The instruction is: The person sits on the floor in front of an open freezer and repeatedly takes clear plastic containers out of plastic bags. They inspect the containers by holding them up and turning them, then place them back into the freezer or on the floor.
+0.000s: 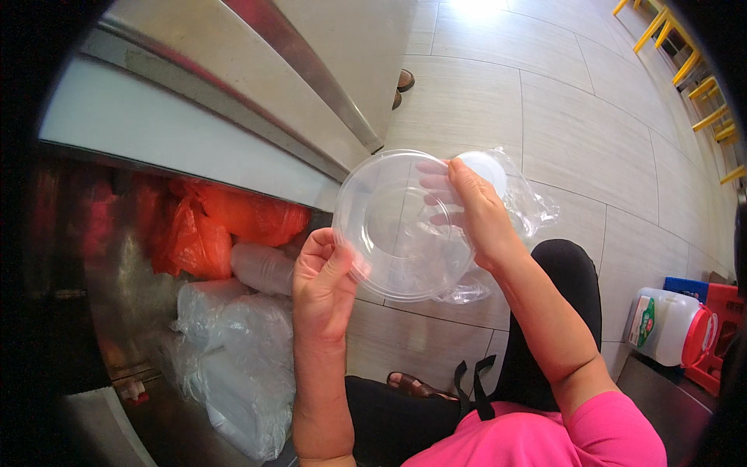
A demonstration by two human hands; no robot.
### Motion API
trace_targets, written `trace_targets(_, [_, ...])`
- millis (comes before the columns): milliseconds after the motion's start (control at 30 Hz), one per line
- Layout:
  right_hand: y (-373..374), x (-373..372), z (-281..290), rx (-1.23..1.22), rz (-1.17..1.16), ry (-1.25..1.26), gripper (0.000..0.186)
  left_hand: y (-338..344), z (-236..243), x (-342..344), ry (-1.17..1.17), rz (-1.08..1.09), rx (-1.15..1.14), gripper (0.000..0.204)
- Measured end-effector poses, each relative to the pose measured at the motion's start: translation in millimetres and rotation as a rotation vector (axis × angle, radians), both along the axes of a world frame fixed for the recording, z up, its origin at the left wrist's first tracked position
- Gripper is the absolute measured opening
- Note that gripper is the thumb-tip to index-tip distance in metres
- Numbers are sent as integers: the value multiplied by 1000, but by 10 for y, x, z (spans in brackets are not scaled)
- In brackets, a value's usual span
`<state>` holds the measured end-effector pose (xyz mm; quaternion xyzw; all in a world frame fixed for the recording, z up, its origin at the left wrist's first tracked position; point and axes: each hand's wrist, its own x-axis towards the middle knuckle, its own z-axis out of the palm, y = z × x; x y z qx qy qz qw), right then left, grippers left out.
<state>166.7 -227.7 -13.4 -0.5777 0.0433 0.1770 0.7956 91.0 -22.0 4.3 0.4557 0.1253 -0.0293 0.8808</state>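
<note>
Between my two hands are round clear plastic lids [385,233], apparently stacked, with their flat faces toward me. The thumb and fingers of my left hand [323,276] pinch the lower left rim. My right hand [475,206] grips the upper right edge, its fingers behind and showing through the plastic. Just past that hand, a crinkled clear plastic bag [533,206] lies on the floor beside a white round piece [484,170]. More clear wrapping [467,289] shows below the lids.
On the left, a low shelf under a metal counter [226,78] holds orange-red bags [210,229] and plastic-wrapped containers [241,350]. A white jug [657,323] and red crate [716,342] stand at right. Yellow stool legs [661,31] are far right. A brown shoe [405,79] shows beyond the counter.
</note>
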Motion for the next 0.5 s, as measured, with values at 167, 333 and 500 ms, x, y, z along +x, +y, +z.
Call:
trace_targets(167, [-12, 7, 43, 21, -8, -34, 55, -25, 26, -6, -11, 32, 97, 12])
trace_targets(333, [18, 0, 51, 28, -17, -25, 58, -31, 45, -5, -36, 50, 100, 12])
trace_targets(500, [26, 12, 38, 36, 6, 14, 61, -35, 10, -13, -23, 105, 165, 13])
